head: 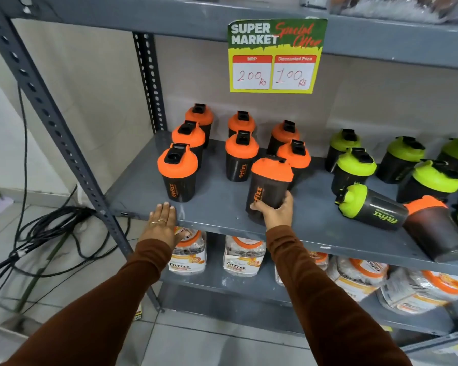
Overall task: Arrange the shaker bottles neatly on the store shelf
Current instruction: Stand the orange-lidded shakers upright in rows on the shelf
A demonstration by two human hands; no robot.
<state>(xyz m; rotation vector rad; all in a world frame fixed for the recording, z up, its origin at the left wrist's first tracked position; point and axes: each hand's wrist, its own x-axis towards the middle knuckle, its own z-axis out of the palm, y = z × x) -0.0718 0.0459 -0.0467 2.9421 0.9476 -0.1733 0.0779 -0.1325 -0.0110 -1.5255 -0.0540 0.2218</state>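
Several black shaker bottles with orange lids (179,173) stand in rows on the left half of the grey shelf (222,215). My right hand (275,211) grips the base of one more orange-lidded shaker (269,182), upright at the front of the third row. My left hand (163,224) lies flat and empty on the shelf's front edge, fingers apart. To the right stand several green-lidded shakers (353,167). One green-lidded shaker (370,207) lies on its side, and an orange-lidded one (434,228) leans tilted beside it.
A price sign (275,55) hangs from the shelf above. Bagged Fitfizz jars (188,253) fill the lower shelf. Black cables (45,228) lie on the floor at the left, beside the perforated upright post (50,122).
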